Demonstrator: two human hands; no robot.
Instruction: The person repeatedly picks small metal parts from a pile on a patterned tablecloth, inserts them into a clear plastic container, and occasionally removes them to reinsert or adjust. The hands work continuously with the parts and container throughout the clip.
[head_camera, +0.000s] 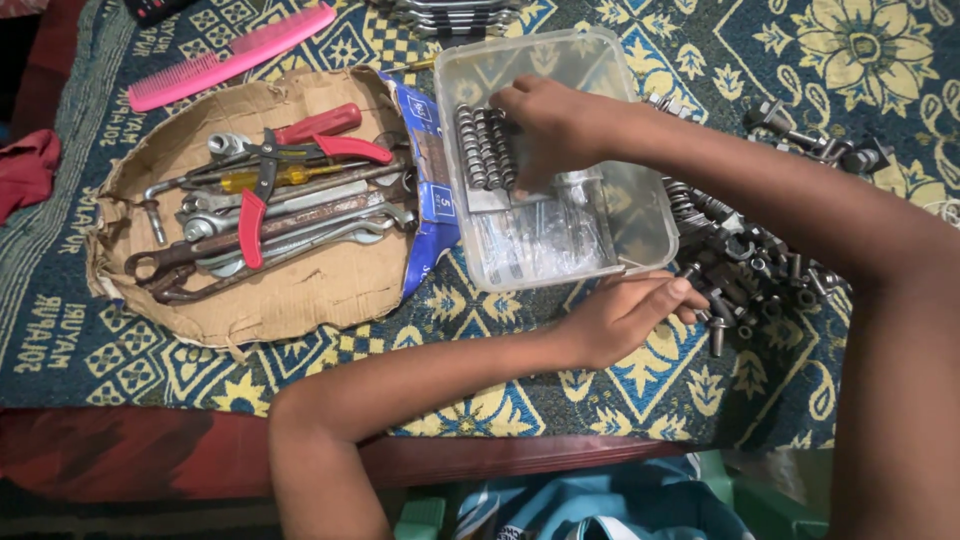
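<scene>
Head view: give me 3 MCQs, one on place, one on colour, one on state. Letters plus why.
1. Where is the right hand?
A. inside the clear plastic box
B. on the comb
C. on the cardboard

2. What colour is the comb?
A. blue
B. pink
C. black

3. How do the bolts in the box lie?
A. scattered loose
B. standing upright
C. side by side in rows

Answers:
1 A, its fingers reach down into the box over the bolts.
2 B, it lies pink above the cardboard tray of tools.
3 C, they sit in neat rows, while the left hand rests by the loose pile outside.
</scene>
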